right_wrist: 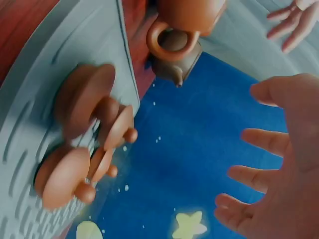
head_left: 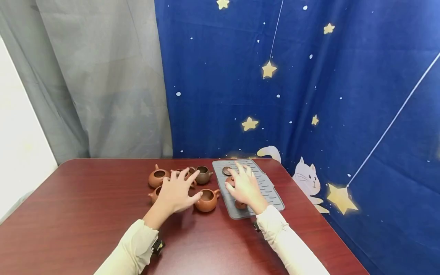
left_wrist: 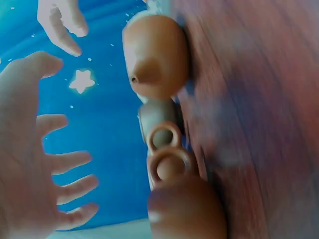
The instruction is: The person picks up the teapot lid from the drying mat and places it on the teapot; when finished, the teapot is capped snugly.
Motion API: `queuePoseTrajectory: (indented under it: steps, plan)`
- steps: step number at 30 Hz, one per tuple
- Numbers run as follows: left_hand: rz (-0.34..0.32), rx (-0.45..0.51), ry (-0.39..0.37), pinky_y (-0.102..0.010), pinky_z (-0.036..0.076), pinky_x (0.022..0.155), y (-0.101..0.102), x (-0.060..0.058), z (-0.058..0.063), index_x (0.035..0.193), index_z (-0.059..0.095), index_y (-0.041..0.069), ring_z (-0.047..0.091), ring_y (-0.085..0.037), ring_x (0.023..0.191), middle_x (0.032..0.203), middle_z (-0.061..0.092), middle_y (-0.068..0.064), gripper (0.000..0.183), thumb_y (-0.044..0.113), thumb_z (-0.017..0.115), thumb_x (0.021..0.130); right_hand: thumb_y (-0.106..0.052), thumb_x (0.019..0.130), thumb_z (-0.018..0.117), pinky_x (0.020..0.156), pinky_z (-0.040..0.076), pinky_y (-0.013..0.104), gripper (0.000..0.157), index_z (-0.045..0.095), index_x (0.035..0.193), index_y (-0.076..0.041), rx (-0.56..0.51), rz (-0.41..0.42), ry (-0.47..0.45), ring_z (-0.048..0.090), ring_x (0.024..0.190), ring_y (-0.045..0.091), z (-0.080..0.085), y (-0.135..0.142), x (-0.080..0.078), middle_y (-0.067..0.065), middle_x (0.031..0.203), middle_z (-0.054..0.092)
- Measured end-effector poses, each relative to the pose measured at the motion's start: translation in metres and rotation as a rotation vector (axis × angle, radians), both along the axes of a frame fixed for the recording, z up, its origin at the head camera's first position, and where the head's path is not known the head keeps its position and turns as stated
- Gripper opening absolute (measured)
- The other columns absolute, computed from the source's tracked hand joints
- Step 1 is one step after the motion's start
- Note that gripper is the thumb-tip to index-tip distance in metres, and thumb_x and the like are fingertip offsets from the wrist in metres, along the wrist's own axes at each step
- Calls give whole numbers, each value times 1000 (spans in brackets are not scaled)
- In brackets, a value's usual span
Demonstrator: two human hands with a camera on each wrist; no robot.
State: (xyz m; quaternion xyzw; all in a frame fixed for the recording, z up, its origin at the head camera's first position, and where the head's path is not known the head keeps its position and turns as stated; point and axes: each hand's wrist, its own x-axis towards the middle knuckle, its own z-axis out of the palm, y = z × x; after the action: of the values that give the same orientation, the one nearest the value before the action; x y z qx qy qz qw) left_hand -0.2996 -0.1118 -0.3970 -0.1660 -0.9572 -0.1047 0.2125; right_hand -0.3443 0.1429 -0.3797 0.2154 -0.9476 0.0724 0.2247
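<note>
My left hand hovers over a group of small lidless clay teapots, its fingers spread and holding nothing. Just right of its thumb stands an orange-brown teapot; a dark brown teapot is behind that one. Another reddish teapot shows at the back left, and the hand partly covers the others. Over the grey ridged mat, my right hand is spread with nothing in its grasp. Beneath it lie several knobbed teapot lids, including a dark lid near the mat's far end.
The dark red wooden table reaches out to both sides. A blue star-patterned curtain and a grey curtain hang behind its far edge. The mat lies close to the table's right side.
</note>
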Motion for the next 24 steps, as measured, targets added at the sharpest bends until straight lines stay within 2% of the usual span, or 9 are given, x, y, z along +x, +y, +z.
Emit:
queuePoseTrajectory:
  steps: [6, 10, 15, 19, 21, 24]
  plan:
    - [-93, 78, -118, -57, 47, 84, 8, 17, -1, 141, 56, 18, 53, -40, 112, 135, 56, -13, 66, 50, 68, 85, -31, 88, 69, 91, 45, 54, 33, 71, 116, -14, -75, 39, -21, 52, 111, 39, 1, 25, 9, 13, 129, 58]
    - [-106, 156, -143, -55, 49, 83, 13, 21, -4, 139, 57, 17, 56, -38, 106, 132, 58, -12, 60, 42, 72, 86, -23, 85, 71, 91, 46, 50, 31, 72, 114, -11, -137, 44, -54, 57, 107, 35, 0, 43, 12, 10, 117, 62]
    - [-47, 231, -173, -57, 50, 81, 18, 23, -13, 139, 56, 19, 57, -37, 111, 133, 58, -9, 60, 43, 72, 86, -19, 85, 72, 94, 47, 47, 29, 72, 112, -10, -211, 48, -130, 61, 110, 30, -5, 62, 9, 9, 114, 66]
    - [-3, 271, -216, -58, 50, 78, 21, 21, -17, 139, 56, 19, 58, -36, 114, 131, 59, -9, 63, 48, 73, 85, -18, 85, 70, 91, 48, 46, 26, 73, 110, -10, -261, 43, -188, 62, 105, 28, -11, 71, 5, 8, 114, 68]
    - [13, 283, -233, -58, 50, 76, 21, 20, -19, 139, 56, 19, 59, -36, 114, 130, 59, -10, 64, 49, 73, 85, -18, 86, 69, 88, 48, 46, 26, 73, 111, -10, -287, 29, -225, 63, 100, 28, -14, 75, 3, 6, 112, 69]
    - [32, 301, -265, -57, 50, 75, 22, 19, -22, 139, 55, 19, 60, -34, 114, 128, 60, -10, 66, 51, 73, 84, -15, 86, 69, 78, 50, 40, 26, 73, 110, -9, -312, 16, -276, 63, 83, 20, -20, 80, 1, 5, 107, 70]
